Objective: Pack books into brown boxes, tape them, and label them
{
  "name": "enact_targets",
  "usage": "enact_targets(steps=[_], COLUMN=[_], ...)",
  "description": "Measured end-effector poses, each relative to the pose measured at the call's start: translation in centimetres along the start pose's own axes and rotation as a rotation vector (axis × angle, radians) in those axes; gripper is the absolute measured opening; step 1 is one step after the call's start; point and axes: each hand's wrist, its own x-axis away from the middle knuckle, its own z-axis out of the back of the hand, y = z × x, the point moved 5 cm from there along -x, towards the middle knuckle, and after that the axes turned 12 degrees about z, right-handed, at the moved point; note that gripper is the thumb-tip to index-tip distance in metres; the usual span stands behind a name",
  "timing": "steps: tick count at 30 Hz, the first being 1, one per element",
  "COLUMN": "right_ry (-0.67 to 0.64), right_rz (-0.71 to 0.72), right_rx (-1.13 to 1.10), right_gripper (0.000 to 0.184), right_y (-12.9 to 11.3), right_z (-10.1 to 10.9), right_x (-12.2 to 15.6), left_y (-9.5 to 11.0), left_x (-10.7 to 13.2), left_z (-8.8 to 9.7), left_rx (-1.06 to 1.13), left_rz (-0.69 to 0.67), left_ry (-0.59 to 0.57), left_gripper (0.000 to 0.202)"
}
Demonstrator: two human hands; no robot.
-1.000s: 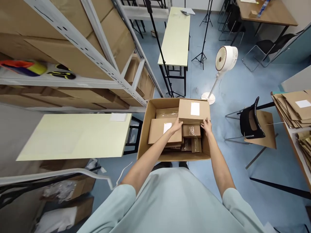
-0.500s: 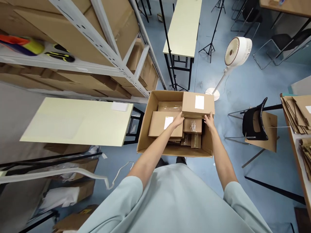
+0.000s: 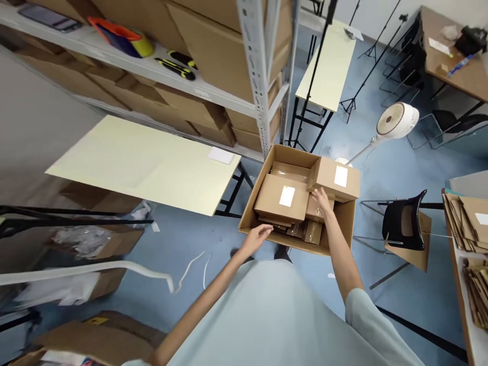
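In front of me stands a large open carton [image 3: 248, 216] with several smaller boxes inside. One cardboard box with a white label [image 3: 353, 185] sits high at the carton's far right, turned a little. My right hand [image 3: 322, 200] is at its near left corner, fingers apart and seemingly touching it; its grip is loose. A wider labelled box [image 3: 271, 198] lies flat in the left half. Smaller taped boxes [image 3: 313, 232] are partly hidden below my right forearm. My left hand [image 3: 259, 239] hovers by the carton's near left edge, fingers loosely extended, holding nothing.
A pale table [image 3: 152, 162] stands to the left below a metal shelf [image 3: 229, 101] full of cartons. A white fan [image 3: 396, 121] is beyond the carton. To the right are a black chair [image 3: 404, 223] and a bench with flattened cardboard [image 3: 473, 218]. A white cable [image 3: 133, 267] hangs at lower left.
My left hand has come off the labelled box and moved toward me and left. My right hand has shifted from its right end to its left corner. The box has turned slightly; my view swung left.
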Motion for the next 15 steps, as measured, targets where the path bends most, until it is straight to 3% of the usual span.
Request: enact_targets(steps=[4, 6, 8, 10, 12, 13, 15], right_ry=[0.151, 0.22, 0.255, 0.229, 0.136, 0.055, -0.242], right_rz=[-0.018, 0.009, 0.054, 0.101, 0.142, 0.172, 0.24], right_rx=[0.085, 0.132, 0.17, 0.193, 0.202, 0.196, 0.186], right_gripper=[0.055, 0.05, 0.048, 0.048, 0.049, 0.049, 0.052], right_y=[-4.5, -6.4, -7.7, -8.1, -7.6, -7.2, -6.5], right_z=[-2.3, -4.2, -7.6, -12.5, -18.8, -22.4, -30.4], right_x=[-3.4, -2.6, -0.4, 2.7, 6.7, 9.0, 14.2], left_y=[-2.0, -2.6, -3.0, -3.1, -2.9, -2.8, -2.7], left_x=[2.8, 4.1, 5.6, 7.3, 9.1, 10.1, 12.1], left_z=[6.0, 9.6, 13.7, 18.1, 22.8, 25.2, 29.7], left_rx=[0.115, 0.184, 0.239, 0.271, 0.289, 0.296, 0.316], left_rz=[0.0, -0.012, -0.033, -0.06, -0.09, -0.104, -0.126], left_ry=[0.051, 0.109, 0.187, 0.272, 0.353, 0.391, 0.46], left_gripper=[0.059, 0.059, 0.055, 0.05, 0.045, 0.044, 0.043])
